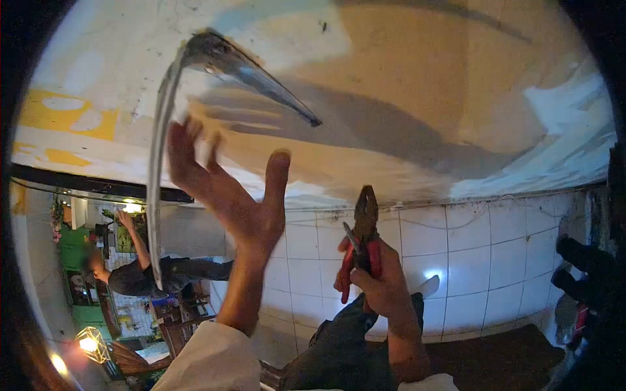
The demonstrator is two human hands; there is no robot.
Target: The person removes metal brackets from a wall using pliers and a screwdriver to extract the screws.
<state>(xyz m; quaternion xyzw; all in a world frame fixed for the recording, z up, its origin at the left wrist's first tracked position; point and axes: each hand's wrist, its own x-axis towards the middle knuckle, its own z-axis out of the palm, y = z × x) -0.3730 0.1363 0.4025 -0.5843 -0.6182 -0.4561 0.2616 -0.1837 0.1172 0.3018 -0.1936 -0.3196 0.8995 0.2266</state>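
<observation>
My left hand [231,195] is raised in front of the wall, its fingers spread and nothing in them. Just beside it is a bent metal strip [162,124]. One arm of the strip hangs long to the left of the hand; the shorter arm slants to the right above it. At the bend there is a dark, worn patch. My right hand [381,277] grips pliers [366,212] with red handles, jaws pointing up and apart from the strip. A slim dark piece [350,236] shows by my right fingers; its kind I cannot make out.
A stained, patchy painted wall [417,78] fills the upper view. White tiles [469,254] lie below it, with a brown mat [495,358]. At the left, another person [150,274] has an arm raised, near shelves and a lit lamp [93,344]. Dark objects [580,260] stand at the right edge.
</observation>
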